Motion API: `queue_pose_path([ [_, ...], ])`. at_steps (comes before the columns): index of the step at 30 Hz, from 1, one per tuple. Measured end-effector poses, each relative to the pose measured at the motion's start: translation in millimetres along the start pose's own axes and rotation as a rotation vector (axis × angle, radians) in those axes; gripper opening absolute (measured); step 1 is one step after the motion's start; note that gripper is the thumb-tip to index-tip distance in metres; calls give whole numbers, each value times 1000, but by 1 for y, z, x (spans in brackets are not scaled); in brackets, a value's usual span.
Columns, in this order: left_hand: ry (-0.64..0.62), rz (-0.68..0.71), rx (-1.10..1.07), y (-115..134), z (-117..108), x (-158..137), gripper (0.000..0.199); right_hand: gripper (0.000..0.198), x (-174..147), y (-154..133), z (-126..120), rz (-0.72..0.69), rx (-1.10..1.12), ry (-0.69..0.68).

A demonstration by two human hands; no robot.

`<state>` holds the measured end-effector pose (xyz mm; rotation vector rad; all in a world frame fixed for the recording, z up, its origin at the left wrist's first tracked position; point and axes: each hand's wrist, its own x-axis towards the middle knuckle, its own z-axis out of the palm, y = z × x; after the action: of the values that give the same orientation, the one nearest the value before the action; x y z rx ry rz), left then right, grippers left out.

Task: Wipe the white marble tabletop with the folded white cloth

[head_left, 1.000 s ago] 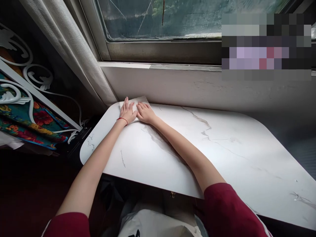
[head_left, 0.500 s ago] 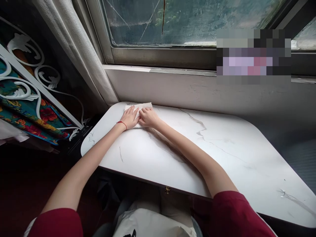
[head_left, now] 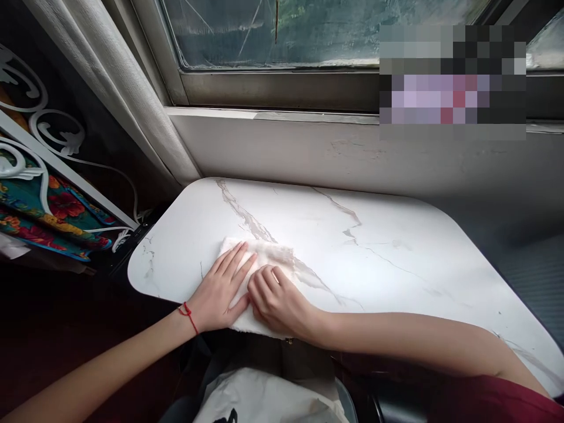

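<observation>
A folded white cloth (head_left: 277, 252) lies on the white marble-patterned table (head_left: 388, 235), at its near edge, with a part hanging slightly over the rim. My left hand (head_left: 222, 288), with a red string round the wrist, rests flat on the cloth's left part, fingers stretched out and a little apart. Close beside it, my right hand (head_left: 279, 296) has its fingers curled down on the cloth, gripping it. The two hands nearly meet at the left thumb. Whatever part of the cloth is under my palms is hidden.
Behind the table are a wall and a window (head_left: 286, 35), partly covered by a pixelated patch. A light curtain (head_left: 132, 88) hangs at the left. Further left stands a white scrolled metal frame (head_left: 66, 161) with floral fabric (head_left: 66, 205). A gold-coloured catch sits under the front edge.
Both hands have pulled the cloth from the table's far edge back to its near edge, uncovering a brown vein in the pattern. The view has shifted slightly.
</observation>
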<state>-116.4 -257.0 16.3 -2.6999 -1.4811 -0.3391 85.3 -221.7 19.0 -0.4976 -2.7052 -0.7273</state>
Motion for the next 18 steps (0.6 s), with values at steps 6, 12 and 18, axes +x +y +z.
queue_pose_path([
  [6,-48,2,6,-5,-1,16,67,42,0,-6,3,206,47,-69],
  [12,-103,58,-41,-25,5,70,64,57,1,3,37,566,205,-176],
  [18,-134,24,0,-44,24,136,63,59,14,56,69,730,153,-288],
])
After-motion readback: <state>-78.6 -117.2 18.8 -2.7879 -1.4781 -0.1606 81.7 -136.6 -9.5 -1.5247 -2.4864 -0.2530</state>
